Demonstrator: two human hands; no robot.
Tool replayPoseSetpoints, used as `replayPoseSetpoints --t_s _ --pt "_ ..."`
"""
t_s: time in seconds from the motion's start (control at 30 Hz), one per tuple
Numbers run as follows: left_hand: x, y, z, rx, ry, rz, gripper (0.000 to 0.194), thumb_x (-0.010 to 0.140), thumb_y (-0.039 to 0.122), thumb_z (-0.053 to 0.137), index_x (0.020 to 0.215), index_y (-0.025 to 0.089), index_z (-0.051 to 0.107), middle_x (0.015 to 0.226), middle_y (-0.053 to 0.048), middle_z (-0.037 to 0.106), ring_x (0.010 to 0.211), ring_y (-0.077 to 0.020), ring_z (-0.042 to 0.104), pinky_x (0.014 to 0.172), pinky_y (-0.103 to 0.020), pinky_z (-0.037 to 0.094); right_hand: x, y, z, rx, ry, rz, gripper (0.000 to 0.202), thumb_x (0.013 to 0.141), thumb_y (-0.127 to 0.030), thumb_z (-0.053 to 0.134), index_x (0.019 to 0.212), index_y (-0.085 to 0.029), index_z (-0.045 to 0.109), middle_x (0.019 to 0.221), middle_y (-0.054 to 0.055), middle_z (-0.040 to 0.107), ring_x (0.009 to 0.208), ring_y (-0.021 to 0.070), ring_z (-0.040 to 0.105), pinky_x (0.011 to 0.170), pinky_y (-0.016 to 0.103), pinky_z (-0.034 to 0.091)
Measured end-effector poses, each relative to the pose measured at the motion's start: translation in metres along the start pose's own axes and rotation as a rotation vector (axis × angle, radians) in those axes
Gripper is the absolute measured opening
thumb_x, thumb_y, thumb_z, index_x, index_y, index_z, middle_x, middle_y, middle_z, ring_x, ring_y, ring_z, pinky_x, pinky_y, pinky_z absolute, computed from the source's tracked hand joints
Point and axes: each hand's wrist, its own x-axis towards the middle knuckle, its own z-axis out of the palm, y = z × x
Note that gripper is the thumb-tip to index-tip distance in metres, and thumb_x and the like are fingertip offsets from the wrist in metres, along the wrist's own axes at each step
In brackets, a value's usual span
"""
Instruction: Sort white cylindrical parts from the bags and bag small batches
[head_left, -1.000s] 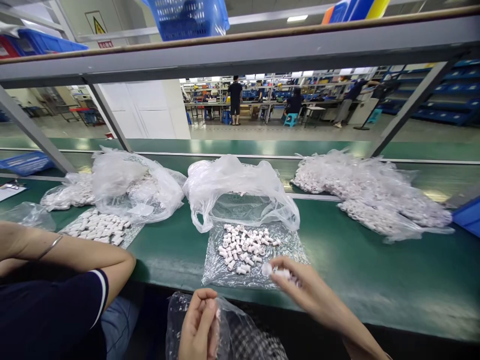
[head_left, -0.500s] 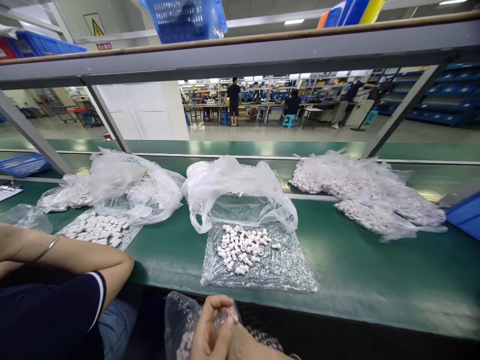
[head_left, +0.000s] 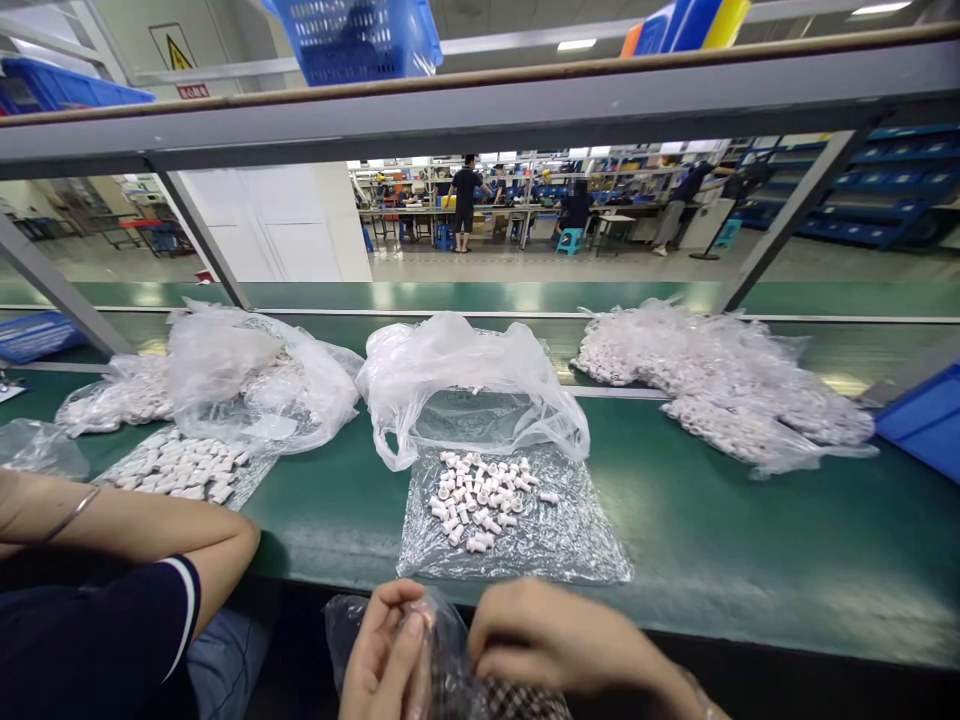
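At the bottom centre, my left hand (head_left: pixel 390 650) pinches the edge of a clear plastic bag (head_left: pixel 448 640) below the table edge. My right hand (head_left: pixel 551 635) is just right of the bag, its fingers curled down against it; whatever its fingertips hold is hidden. Ahead of both hands, a clear plastic sheet (head_left: pixel 570 535) lies on the green table (head_left: pixel 712 570) with a loose pile of small white fittings (head_left: pixel 484 500) on it. Behind that pile rests a large translucent bag (head_left: pixel 472 355), its mouth facing me.
Another person's bare arm (head_left: pixel 172 520) rests at the left by more white parts (head_left: pixel 184 465) and an open bag (head_left: pixel 262 380). Filled bags (head_left: pixel 720 380) lie at the right, near a blue bin (head_left: pixel 926 420). A shelf beam (head_left: pixel 480 110) crosses above.
My right hand has risen into fuller view and moved to the right, its fingers now curled beside the bag. My left hand has shifted slightly left, still gripping the bag. The view has turned slightly.
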Motion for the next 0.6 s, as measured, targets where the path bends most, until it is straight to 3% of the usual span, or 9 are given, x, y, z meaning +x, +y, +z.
replayPoseSetpoints --t_s 0.07,0.1,0.17,0.27,0.33,0.47,0.53,0.6 --pt "0.003 0.002 -0.004 -0.031 -0.018 -0.022 0.048 0.074 0.053 0.076 0.101 0.019 0.056 0.048 0.009 0.038 0.036 -0.0001 0.018 0.037 -0.012 0.016 -0.011 0.03 -0.025 -0.056 0.251 0.279 0.038 0.094 -0.049 0.039 0.099 -0.022 0.065 0.097 0.001 0.067 0.086 0.0042 0.06 0.075 0.015 0.046" --pt "0.004 0.002 -0.005 -0.05 -0.027 -0.026 0.046 0.075 0.052 0.076 0.101 0.019 0.055 0.045 0.01 0.032 0.036 0.0001 0.013 0.037 -0.012 0.013 -0.016 0.047 -0.034 -0.106 0.438 0.451 0.041 0.094 -0.051 0.038 0.101 -0.02 0.065 0.098 0.003 0.066 0.083 0.0057 0.059 0.071 0.016 0.044" --pt "0.005 -0.001 -0.003 -0.09 -0.031 -0.033 0.047 0.074 0.051 0.078 0.1 0.02 0.054 0.043 0.011 0.029 0.036 0.0002 0.013 0.037 -0.011 0.014 -0.025 0.079 -0.046 -0.236 0.605 0.619 0.043 0.088 -0.056 0.047 0.11 -0.021 0.062 0.105 0.005 0.064 0.086 0.0088 0.058 0.065 0.017 0.039" --pt "0.006 -0.006 0.0 -0.11 -0.048 -0.049 0.049 0.072 0.053 0.078 0.099 0.019 0.055 0.041 0.011 0.03 0.035 0.001 0.013 0.037 -0.01 0.012 -0.031 0.108 -0.049 -0.207 0.61 0.677 0.044 0.083 -0.059 0.052 0.104 -0.021 0.061 0.1 0.003 0.062 0.083 0.0079 0.054 0.065 0.016 0.036" --pt "0.007 -0.007 0.0 -0.102 -0.061 -0.045 0.049 0.072 0.054 0.078 0.098 0.019 0.055 0.041 0.011 0.031 0.035 0.0013 0.013 0.038 -0.01 0.012 -0.031 0.111 -0.051 0.039 0.612 0.664 0.047 0.083 -0.062 0.049 0.098 -0.018 0.058 0.095 0.004 0.06 0.081 0.0071 0.053 0.069 0.017 0.041" --pt "0.009 -0.006 0.0 -0.054 -0.049 -0.045 0.049 0.073 0.053 0.078 0.098 0.017 0.056 0.041 0.01 0.031 0.036 0.0004 0.017 0.038 -0.011 0.013 -0.025 0.104 -0.063 0.647 0.665 0.527 0.052 0.083 -0.064 0.048 0.105 -0.016 0.05 0.113 0.007 0.057 0.094 0.0087 0.057 0.078 0.021 0.05" --pt "0.009 -0.005 0.0 -0.05 -0.04 -0.048 0.049 0.073 0.053 0.077 0.099 0.017 0.056 0.041 0.011 0.03 0.036 0.0002 0.017 0.038 -0.012 0.014 -0.018 0.104 -0.068 0.601 0.663 0.523 0.054 0.082 -0.064 0.05 0.109 -0.017 0.051 0.104 0.005 0.058 0.084 0.0057 0.055 0.072 0.018 0.046" --pt "0.009 -0.006 0.001 -0.07 -0.039 -0.052 0.05 0.072 0.054 0.078 0.099 0.018 0.055 0.041 0.012 0.028 0.035 0.0002 0.016 0.038 -0.012 0.014 -0.009 0.107 -0.07 0.324 0.637 0.58 0.053 0.082 -0.064 0.051 0.104 -0.016 0.056 0.082 0.001 0.056 0.069 0.0024 0.046 0.063 0.015 0.036"
